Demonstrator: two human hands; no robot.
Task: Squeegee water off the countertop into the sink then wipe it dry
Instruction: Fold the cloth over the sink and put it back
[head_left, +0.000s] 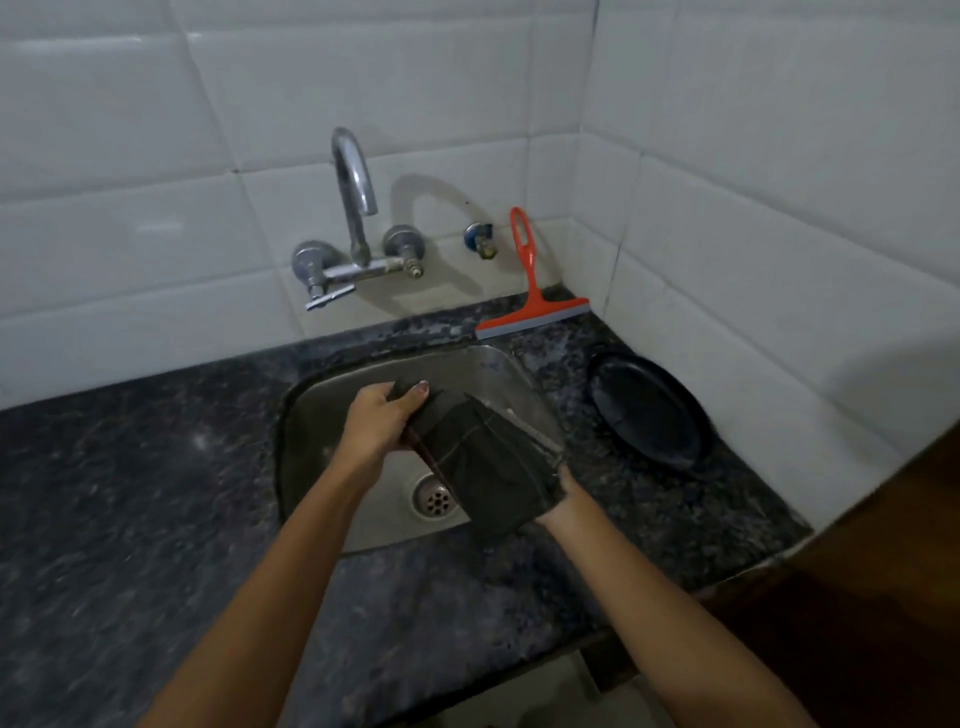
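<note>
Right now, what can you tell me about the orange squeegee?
The squeegee is orange plastic with a long slim handle ending in a loop and a wide head edged by a pale grey blade. It stands blade down on the dark speckled countertop behind the sink, near the corner. Its handle leans against the white tiled wall, tilted slightly left. Neither hand touches it; both hold a dark cloth over the sink.

No readable text, no labels, no brand marks, no numbers, no signs on anything in view
</note>
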